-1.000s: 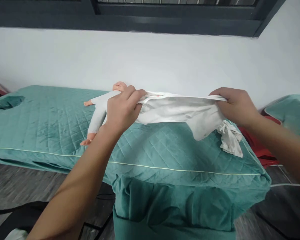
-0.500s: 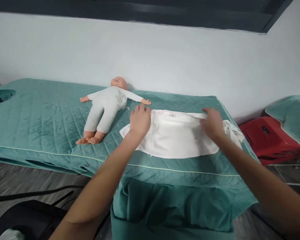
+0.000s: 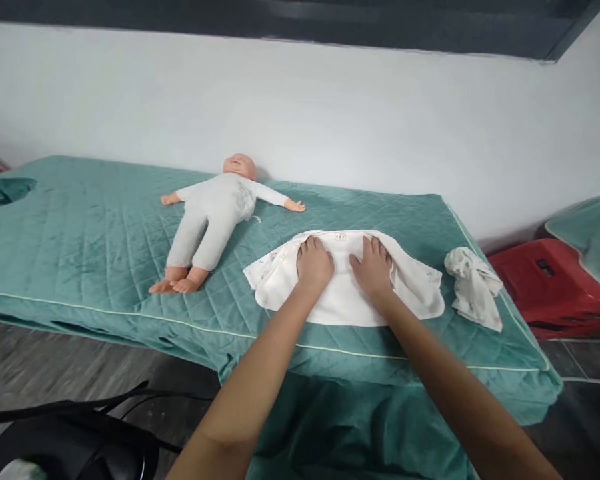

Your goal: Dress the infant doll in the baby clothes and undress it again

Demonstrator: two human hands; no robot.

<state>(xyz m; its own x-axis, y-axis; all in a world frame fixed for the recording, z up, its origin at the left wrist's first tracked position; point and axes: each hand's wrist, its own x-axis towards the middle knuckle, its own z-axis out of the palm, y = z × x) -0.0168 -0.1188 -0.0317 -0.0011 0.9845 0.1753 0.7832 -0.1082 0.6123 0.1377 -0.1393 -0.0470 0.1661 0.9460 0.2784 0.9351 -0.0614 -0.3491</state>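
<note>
A white baby garment (image 3: 415, 287) lies spread on the teal quilted bed (image 3: 95, 253). My left hand (image 3: 314, 265) and my right hand (image 3: 373, 267) both press flat on the middle of the garment, fingers stretched out, side by side. A baby doll (image 3: 215, 213) in a pale one-piece lies on its back to the left, arms spread, head toward the wall. A crumpled white cloth (image 3: 473, 283) sits to the right of the garment near the bed's end.
A red plastic stool (image 3: 545, 280) stands past the bed's right end, beside another teal-covered bed (image 3: 593, 233). The white wall runs behind. A dark chair (image 3: 65, 433) and cables lie on the grey floor at the lower left.
The garment, held up stretched between both hands a second ago, now lies on the bed. Both hands have moved from its ends to its middle and rest flat on it.
</note>
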